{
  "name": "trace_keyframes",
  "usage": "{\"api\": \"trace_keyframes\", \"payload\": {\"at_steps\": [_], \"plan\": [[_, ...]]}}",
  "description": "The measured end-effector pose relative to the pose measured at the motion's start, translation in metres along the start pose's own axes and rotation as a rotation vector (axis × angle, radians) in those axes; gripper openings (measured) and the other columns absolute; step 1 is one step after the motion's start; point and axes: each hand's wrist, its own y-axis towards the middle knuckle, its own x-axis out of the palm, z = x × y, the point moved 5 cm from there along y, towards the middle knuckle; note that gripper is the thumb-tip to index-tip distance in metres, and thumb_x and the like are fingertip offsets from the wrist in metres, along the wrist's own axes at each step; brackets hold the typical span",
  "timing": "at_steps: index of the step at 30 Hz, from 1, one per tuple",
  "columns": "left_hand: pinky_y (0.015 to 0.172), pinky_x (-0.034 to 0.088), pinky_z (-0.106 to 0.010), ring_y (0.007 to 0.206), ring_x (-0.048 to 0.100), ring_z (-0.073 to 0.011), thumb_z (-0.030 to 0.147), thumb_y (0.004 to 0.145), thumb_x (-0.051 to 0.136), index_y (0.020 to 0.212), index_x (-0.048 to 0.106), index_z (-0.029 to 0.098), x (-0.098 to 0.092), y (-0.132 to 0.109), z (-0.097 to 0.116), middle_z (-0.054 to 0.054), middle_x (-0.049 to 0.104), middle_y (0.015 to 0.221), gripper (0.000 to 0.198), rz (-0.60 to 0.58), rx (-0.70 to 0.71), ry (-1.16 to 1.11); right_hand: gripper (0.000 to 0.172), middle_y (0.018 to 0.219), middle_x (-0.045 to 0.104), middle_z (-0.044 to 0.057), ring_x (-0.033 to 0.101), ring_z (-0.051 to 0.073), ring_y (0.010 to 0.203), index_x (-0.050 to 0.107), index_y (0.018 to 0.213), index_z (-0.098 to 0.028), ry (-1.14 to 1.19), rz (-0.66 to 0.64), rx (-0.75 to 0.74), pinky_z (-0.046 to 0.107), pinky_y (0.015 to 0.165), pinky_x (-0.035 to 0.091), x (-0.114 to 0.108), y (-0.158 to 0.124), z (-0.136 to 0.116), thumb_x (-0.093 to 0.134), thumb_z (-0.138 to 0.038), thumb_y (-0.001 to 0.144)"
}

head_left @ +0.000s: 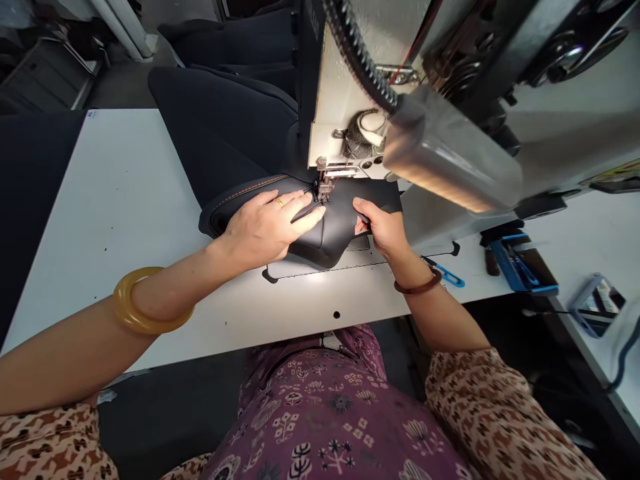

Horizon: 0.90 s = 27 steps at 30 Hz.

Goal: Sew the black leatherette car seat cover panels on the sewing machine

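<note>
A dark seat cover piece (240, 133) with orange stitching along one seam lies across the white table and passes beneath the presser foot (324, 190) of a sewing machine (345, 87). My left hand (270, 223) rests flat on the cover, fingers stretched out just left of the foot. At the right, my right hand (383, 227) pinches the cover's edge between thumb and fingers. The needle tip itself is too small to make out.
A lamp (450, 153) glows at the machine head. On the right are a blue cutter (447, 272), a blue box (525, 263) holding tools and a phone-like object (597, 303). More dark fabric (35, 193) hangs at the left; the white table (120, 200) spans the front.
</note>
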Motion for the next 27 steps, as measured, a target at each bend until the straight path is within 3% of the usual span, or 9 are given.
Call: {"api": "trace_keyframes", "payload": {"at_steps": [4, 12, 20, 27], "plan": [[0.091, 0.049, -0.038, 0.118, 0.057, -0.0248, 0.008, 0.079, 0.046, 0.132, 0.053, 0.023, 0.005, 0.000, -0.006, -0.011, 0.058, 0.132, 0.055, 0.008, 0.008, -0.029, 0.035, 0.039, 0.050, -0.004, 0.046, 0.006, 0.036, 0.054, 0.043, -0.017, -0.005, -0.006, -0.007, 0.017, 0.042, 0.041, 0.000, 0.005, 0.000, 0.061, -0.034, 0.072], [0.093, 0.048, -0.037, 0.116, 0.058, -0.0216, 0.005, 0.079, 0.050, 0.118, 0.062, 0.031, 0.009, -0.012, -0.007, -0.003, 0.065, 0.118, 0.049, 0.220, 0.107, -0.137, 0.033, 0.040, 0.051, -0.004, 0.046, 0.006, 0.037, 0.054, 0.044, -0.016, -0.006, -0.034, -0.002, 0.017, 0.042, 0.040, 0.000, 0.008, 0.000, 0.061, -0.032, 0.073], [0.086, 0.051, -0.037, 0.109, 0.061, -0.0237, 0.009, 0.081, 0.049, 0.118, 0.062, 0.028, 0.009, -0.002, -0.012, -0.006, 0.065, 0.113, 0.044, 0.177, 0.083, -0.024, 0.031, 0.042, 0.052, -0.004, 0.047, 0.006, 0.039, 0.055, 0.045, -0.017, 0.027, -0.034, 0.010, 0.018, 0.045, 0.042, 0.000, 0.022, -0.002, 0.060, -0.027, 0.074], [0.095, 0.047, -0.041, 0.116, 0.055, -0.0224, 0.001, 0.078, 0.048, 0.114, 0.063, 0.030, 0.011, -0.011, -0.006, -0.001, 0.066, 0.109, 0.049, 0.286, 0.153, -0.038, 0.030, 0.043, 0.051, -0.005, 0.050, 0.007, 0.043, 0.052, 0.046, -0.017, 0.016, 0.015, -0.002, 0.021, 0.053, 0.046, -0.005, 0.038, 0.002, 0.063, -0.026, 0.073]]}}
